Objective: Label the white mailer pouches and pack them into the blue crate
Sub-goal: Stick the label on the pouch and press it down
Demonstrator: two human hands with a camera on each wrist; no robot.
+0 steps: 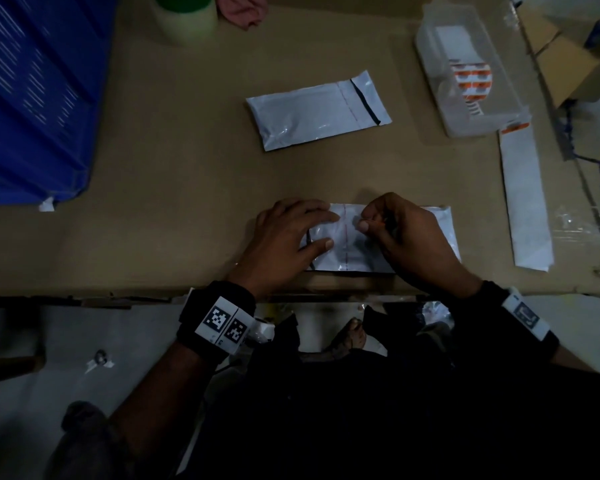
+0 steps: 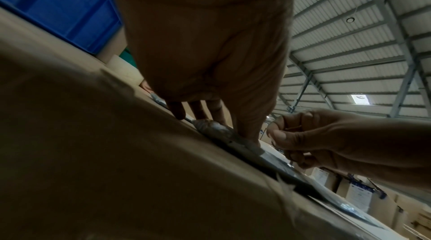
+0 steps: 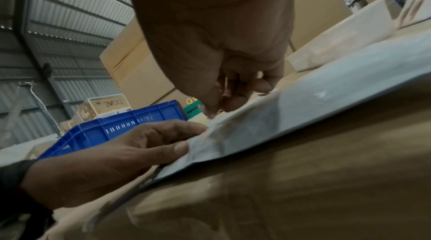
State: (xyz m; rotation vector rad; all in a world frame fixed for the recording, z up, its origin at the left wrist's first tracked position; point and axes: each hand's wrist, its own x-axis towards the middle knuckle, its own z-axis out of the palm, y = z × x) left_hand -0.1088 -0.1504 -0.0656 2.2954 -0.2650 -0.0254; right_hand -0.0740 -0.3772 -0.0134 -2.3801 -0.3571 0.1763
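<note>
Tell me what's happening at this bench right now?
A person is working on a white mailer pouch at the near edge of the cardboard-covered table. The left hand presses it flat while the right hand pinches at its flap. A second pouch lies further back, untouched. The blue crate stands at the left, and a clear tub sits at the right.

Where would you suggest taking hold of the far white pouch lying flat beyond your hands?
Likely by the far pouch's folded flap end, on its right, coming from the right. That end looks thin and flat, easy to pinch, while the rest bulges with contents.
</note>
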